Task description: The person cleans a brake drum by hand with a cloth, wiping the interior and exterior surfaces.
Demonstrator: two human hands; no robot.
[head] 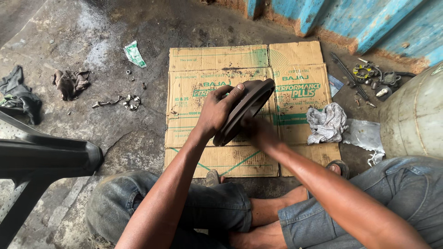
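Lying on a grimy concrete floor (pixel 129 138), flattened cardboard (pixel 240 92) backs the left hand (pixel 217 113), its grip holding a dark disc (pixel 244 110).

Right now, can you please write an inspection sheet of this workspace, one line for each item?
Surface: flattened cardboard on stained concrete floor.
Job's things: dark round disc, held tilted on edge above the cardboard.
Clutter: grey rag, dark rags, small bearing, green packet, metal parts by the wall.
Grips: left hand grips the disc rim; right hand, blurred, touches the disc's lower side.
Cables: nothing seen.
Surroundings: blue wall, metal drum, black plastic part.
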